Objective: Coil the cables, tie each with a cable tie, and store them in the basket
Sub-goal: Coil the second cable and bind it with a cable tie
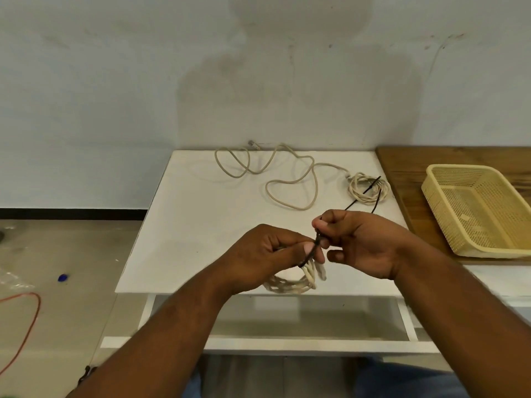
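Note:
Over the front edge of the white table (201, 231), my left hand (267, 251) grips a cream coiled cable (293, 281) that hangs below it. A black cable tie (311, 249) is wrapped around that coil, and my right hand (362, 242) pinches the tie's upper end. Further back lies a loose cream cable (287, 179) in open loops. Beside it at the right sits another coiled cable (366, 189) with a black tie (370, 188) around it. The yellow mesh basket (448, 225) stands empty on a wooden surface (402, 168) at the right.
The wall rises right behind the table. On the floor at the left lie an orange cable (31, 317), a small blue object (63, 277) and clear plastic wrap (11, 280). An open shelf runs under the tabletop.

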